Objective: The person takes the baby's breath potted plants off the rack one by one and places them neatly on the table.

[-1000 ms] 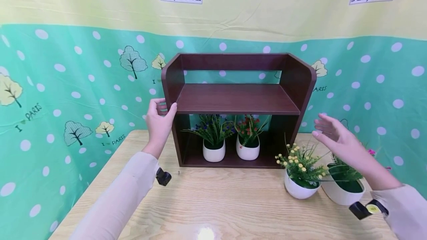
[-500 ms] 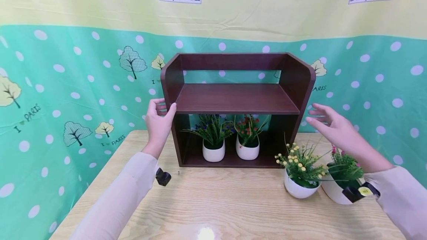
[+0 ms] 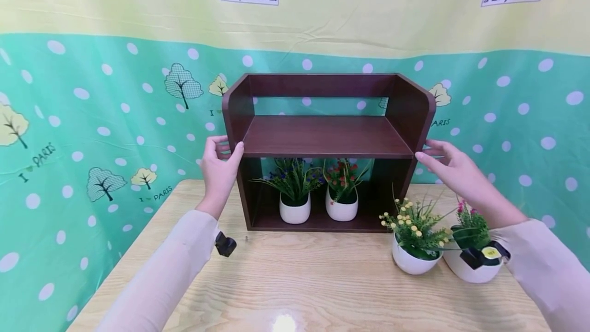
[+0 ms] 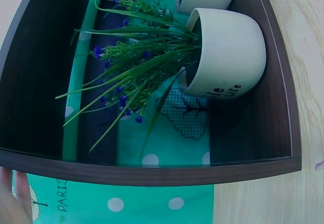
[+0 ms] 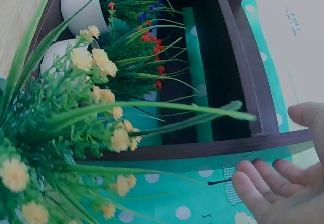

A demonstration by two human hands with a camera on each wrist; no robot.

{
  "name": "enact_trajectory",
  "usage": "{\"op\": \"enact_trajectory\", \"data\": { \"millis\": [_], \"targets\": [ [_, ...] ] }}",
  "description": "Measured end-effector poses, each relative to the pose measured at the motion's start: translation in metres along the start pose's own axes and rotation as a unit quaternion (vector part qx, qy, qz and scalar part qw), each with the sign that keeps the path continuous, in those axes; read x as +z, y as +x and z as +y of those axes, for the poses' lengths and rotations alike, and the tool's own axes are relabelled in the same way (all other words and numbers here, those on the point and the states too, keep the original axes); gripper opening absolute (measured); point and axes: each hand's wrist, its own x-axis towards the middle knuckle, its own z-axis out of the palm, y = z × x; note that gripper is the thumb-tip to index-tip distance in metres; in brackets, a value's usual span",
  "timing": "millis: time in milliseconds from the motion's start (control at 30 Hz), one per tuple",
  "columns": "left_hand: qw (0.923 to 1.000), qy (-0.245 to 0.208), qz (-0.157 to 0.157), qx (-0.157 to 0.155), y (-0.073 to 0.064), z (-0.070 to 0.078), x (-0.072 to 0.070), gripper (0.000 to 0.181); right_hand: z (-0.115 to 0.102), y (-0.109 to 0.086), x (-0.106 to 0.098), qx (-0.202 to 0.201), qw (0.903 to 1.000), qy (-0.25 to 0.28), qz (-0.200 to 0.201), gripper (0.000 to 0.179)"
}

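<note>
A dark brown two-tier wooden shelf (image 3: 327, 137) stands on the table. My left hand (image 3: 220, 170) holds its left side panel, thumb on the front edge and fingers along the outer face. In the left wrist view only the fingers (image 4: 21, 188) show, against the panel. My right hand (image 3: 461, 170) is at the right side panel, its thumb by the front edge and its fingers alongside. The right wrist view shows that hand loosely spread around the panel, with gaps visible. On the lower tier sit a blue-flowered potted plant (image 3: 295, 213) and a red-flowered potted plant (image 3: 342, 209).
A yellow-flowered potted plant (image 3: 416, 260) stands in front of the shelf's right end. Beside it, partly under my right forearm, is a pink-flowered potted plant (image 3: 475, 270). The wood-grain table (image 3: 295, 281) meets a patterned curtain (image 3: 115, 91) behind.
My right hand has moved left from above the potted plants to the shelf's right side panel. My left hand and the shelf stay put.
</note>
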Motion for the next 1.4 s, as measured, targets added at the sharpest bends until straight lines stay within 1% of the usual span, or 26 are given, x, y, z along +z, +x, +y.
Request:
{"op": "enact_trajectory", "data": {
  "millis": [100, 233, 267, 333, 433, 567, 800, 867, 1000, 1267, 1400],
  "targets": [
    [1.0, 0.003, 0.0, -0.004, 0.0, 0.0, 0.001, 0.041, 0.002, 0.003, 0.003, 0.012, 0.9999, 0.01, 0.006, 0.079],
    [1.0, 0.008, 0.003, -0.006, -0.006, 0.024, -0.001, 0.037, 0.003, 0.008, 0.009, 0.031, 0.9986, 0.032, 0.027, 0.087],
    [1.0, 0.006, 0.003, -0.002, -0.009, 0.029, -0.002, 0.036, 0.003, 0.009, 0.011, 0.034, 0.9981, 0.037, 0.036, 0.089],
    [1.0, 0.006, 0.003, -0.006, -0.012, 0.041, -0.003, 0.035, 0.002, 0.012, 0.015, 0.037, 0.9967, 0.044, 0.057, 0.09],
    [1.0, 0.006, 0.002, -0.007, -0.012, 0.042, -0.003, 0.035, 0.002, 0.016, 0.02, 0.033, 0.9946, 0.05, 0.085, 0.088],
    [0.9999, 0.007, 0.002, -0.009, -0.011, 0.039, -0.002, 0.035, 0.001, 0.021, 0.025, 0.034, 0.9924, 0.049, 0.108, 0.084],
    [0.9999, 0.002, 0.004, -0.009, -0.001, 0.005, 0.0, 0.039, 0.001, 0.023, 0.029, 0.042, 0.9909, 0.041, 0.121, 0.083],
    [0.9999, 0.001, 0.004, -0.012, 0.0, 0.002, 0.001, 0.04, 0.0, 0.023, 0.03, 0.046, 0.9908, 0.039, 0.121, 0.084],
    [0.9998, 0.0, 0.005, -0.017, -0.001, 0.001, 0.002, 0.043, -0.001, 0.022, 0.031, 0.044, 0.9909, 0.037, 0.122, 0.083],
    [0.9998, 0.018, 0.005, -0.01, -0.001, 0.002, 0.003, 0.042, 0.001, 0.022, 0.03, 0.032, 0.99, 0.029, 0.134, 0.073],
    [0.9998, 0.013, 0.007, -0.015, -0.001, 0.003, 0.003, 0.043, 0.001, 0.022, 0.031, 0.031, 0.9896, 0.032, 0.137, 0.071]
  ]
}}
